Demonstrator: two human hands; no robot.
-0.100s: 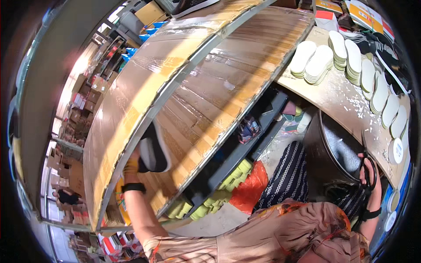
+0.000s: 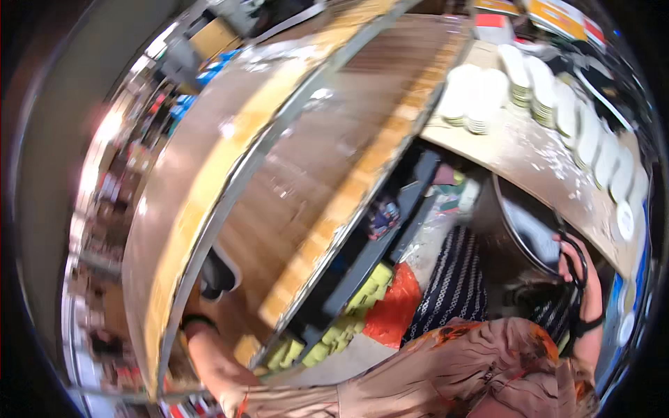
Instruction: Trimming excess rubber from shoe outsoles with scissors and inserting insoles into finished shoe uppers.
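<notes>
Nearest, the left hand point(image 2: 198, 306) (dark band at its wrist) reaches up to a black-and-white object point(image 2: 217, 275) on the wooden counter point(image 2: 306, 167); blur hides whether its fingers close on it. Rightward, the right hand point(image 2: 570, 261) grips black straps point(image 2: 580, 279) beside a dark metal pan point(image 2: 533, 226). Farther off, white plate stacks point(image 2: 529, 83) line the floury worktop point(image 2: 529, 157).

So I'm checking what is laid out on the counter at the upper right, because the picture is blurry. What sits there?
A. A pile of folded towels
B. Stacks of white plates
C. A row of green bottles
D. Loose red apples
B: stacks of white plates stand in rows along the pale counter, some fanned along its far edge; no bottles, towels or apples show there.
</notes>
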